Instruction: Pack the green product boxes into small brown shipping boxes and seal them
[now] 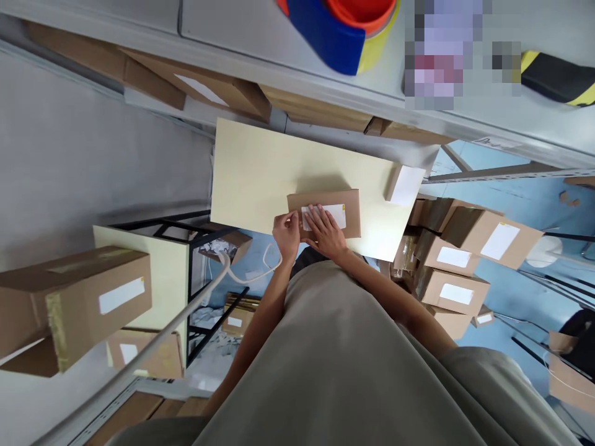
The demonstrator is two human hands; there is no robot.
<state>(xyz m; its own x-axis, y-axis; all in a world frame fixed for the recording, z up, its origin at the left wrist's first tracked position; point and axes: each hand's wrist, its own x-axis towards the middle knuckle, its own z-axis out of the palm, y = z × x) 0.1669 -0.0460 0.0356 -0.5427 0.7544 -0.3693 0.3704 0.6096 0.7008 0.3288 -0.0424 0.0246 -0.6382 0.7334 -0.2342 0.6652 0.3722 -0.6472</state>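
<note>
A small cardboard box (353,214) lies on the pale yellow tabletop (251,167), close to my body. On its top face is a white label (338,212) with a small yellow mark at one corner. My right hand (326,232) rests flat over the label, fingers stretched out and slightly spread, covering much of it. At the box's left end is my left hand (287,234), its thumb and fingers pinched together beside the label's left edge. Whatever that pinch holds, if anything, is too small to make out.
A white box (406,185) stands at the table's right end. Above, a grey shelf (232,28) carries a blue and red tape dispenser (325,34). Labelled cartons (458,257) are stacked at right; a large carton (100,303) sits at left, near a pale pole (181,306).
</note>
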